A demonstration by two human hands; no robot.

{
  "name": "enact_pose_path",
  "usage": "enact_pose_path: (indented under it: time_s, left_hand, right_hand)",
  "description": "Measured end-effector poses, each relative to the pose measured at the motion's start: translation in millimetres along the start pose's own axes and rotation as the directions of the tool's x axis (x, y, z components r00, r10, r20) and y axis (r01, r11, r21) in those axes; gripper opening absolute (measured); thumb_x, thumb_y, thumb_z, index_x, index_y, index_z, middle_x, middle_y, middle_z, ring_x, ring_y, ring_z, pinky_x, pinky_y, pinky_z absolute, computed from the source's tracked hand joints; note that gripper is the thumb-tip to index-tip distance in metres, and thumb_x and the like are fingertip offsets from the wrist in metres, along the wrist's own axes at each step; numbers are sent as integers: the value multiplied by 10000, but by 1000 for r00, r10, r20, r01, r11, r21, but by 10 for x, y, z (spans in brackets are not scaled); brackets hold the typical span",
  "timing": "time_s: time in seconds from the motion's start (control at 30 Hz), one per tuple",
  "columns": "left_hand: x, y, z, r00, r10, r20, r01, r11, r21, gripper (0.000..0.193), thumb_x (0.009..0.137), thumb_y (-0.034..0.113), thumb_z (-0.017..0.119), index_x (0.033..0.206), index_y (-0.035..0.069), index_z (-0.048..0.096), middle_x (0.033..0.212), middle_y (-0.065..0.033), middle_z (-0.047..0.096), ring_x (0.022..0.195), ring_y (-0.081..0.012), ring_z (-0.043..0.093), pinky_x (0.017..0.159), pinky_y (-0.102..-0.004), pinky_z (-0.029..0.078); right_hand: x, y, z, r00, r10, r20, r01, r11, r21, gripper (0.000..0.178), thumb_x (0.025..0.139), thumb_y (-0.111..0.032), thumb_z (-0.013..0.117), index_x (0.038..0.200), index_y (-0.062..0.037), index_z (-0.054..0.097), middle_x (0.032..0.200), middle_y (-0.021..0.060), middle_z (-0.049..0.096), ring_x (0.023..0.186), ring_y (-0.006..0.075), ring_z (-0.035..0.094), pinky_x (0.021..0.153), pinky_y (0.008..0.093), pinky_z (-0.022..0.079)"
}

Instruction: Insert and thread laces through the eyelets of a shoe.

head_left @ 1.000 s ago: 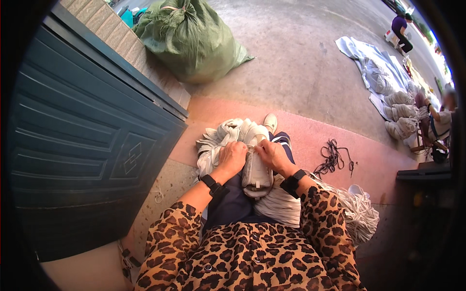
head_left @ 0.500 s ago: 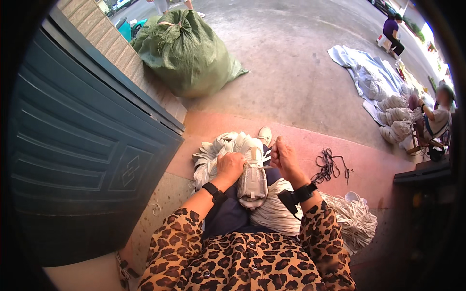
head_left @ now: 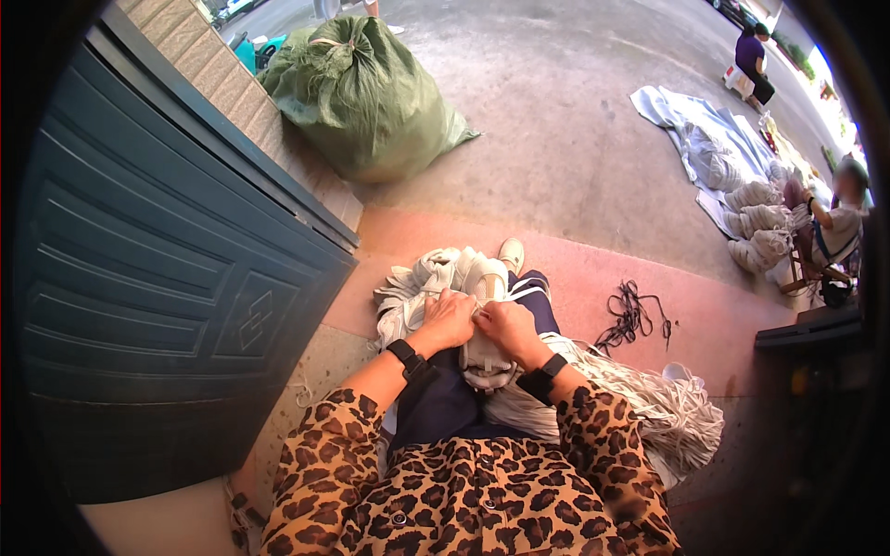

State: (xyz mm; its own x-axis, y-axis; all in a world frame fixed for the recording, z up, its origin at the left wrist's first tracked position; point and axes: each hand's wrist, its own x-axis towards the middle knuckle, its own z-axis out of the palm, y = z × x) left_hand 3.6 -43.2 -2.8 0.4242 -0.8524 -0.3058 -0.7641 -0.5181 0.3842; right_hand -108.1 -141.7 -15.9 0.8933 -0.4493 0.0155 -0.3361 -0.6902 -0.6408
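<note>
A beige sneaker (head_left: 487,371) rests across my lap, partly covered by my hands. My left hand (head_left: 448,318) is closed at the shoe's left side, its fingertips at the lacing. Against it, my right hand (head_left: 512,329) is pinched over the shoe opening on a pale shoelace, most of which is hidden by the fingers. White lace strands (head_left: 530,285) trail over my right knee. Beside the sneaker on the left lies a heap of off-white shoe pieces or fabric (head_left: 408,296). A thick bundle of cream laces (head_left: 672,412) spreads by my right thigh.
A tangle of black cord (head_left: 633,313) lies on the pink floor at right. A dark door (head_left: 176,306) stands close on my left, with a full green sack (head_left: 371,111) beyond it. At far right, a seated person (head_left: 830,222) works beside white bundles (head_left: 756,222).
My right hand has come down and left from its raised position, meeting my left hand over the sneaker. The view has shifted slightly.
</note>
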Motion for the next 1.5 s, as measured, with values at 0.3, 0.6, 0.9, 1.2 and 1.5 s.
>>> enact_pose_path:
  time_s: [0.3, 0.6, 0.9, 1.2, 1.5]
  left_hand:
    - [-124, -21, -22, 977, 95, -193, -121, 984, -129, 147, 761, 152, 501, 821, 98, 623, 849, -116, 627, 864, -325, 570, 727, -486, 417]
    - [-482, 244, 60, 856, 279, -436, -212, 957, 197, 248, 778, 153, 553, 1024, 150, 586, 1206, -70, 478, 1080, -321, 411, 866, -478, 350]
    - [-462, 743, -155, 759, 559, -333, -598, 801, -19, 53, 740, 127, 618, 748, 76, 606, 754, -54, 574, 800, -250, 526, 777, -380, 417]
    - [-520, 666, -243, 984, -110, -137, -54, 551, -833, 150, 875, 131, 549, 871, -5, 611, 740, 40, 553, 651, -28, 451, 590, -190, 393]
    - [-528, 539, -193, 973, -137, -188, -84, 546, -833, 144, 874, 104, 556, 926, -18, 612, 759, 47, 564, 666, -5, 453, 567, -163, 361]
  right_hand:
    - [-100, -120, 188, 963, -268, 34, 240, 788, -567, 65, 763, -99, 505, 756, -65, 561, 647, 74, 576, 580, 176, 608, 471, 279, 471]
    - [-292, 177, -203, 884, -422, 201, 457, 871, -180, 140, 802, -143, 485, 748, -19, 521, 617, 143, 566, 575, 297, 596, 499, 378, 473]
    - [-398, 324, -251, 960, 280, -5, -154, 544, 825, 270, 915, -273, 440, 820, -45, 549, 575, -16, 435, 478, 85, 403, 435, 260, 338]
    - [-389, 2, -534, 931, 215, 295, -355, 346, 868, 239, 911, -228, 461, 923, -20, 579, 788, 30, 536, 732, 109, 504, 629, 226, 398]
    - [-319, -165, -482, 970, 98, 222, -242, 381, 892, 286, 894, -215, 543, 1075, -2, 606, 891, 7, 536, 794, 81, 468, 706, 220, 377]
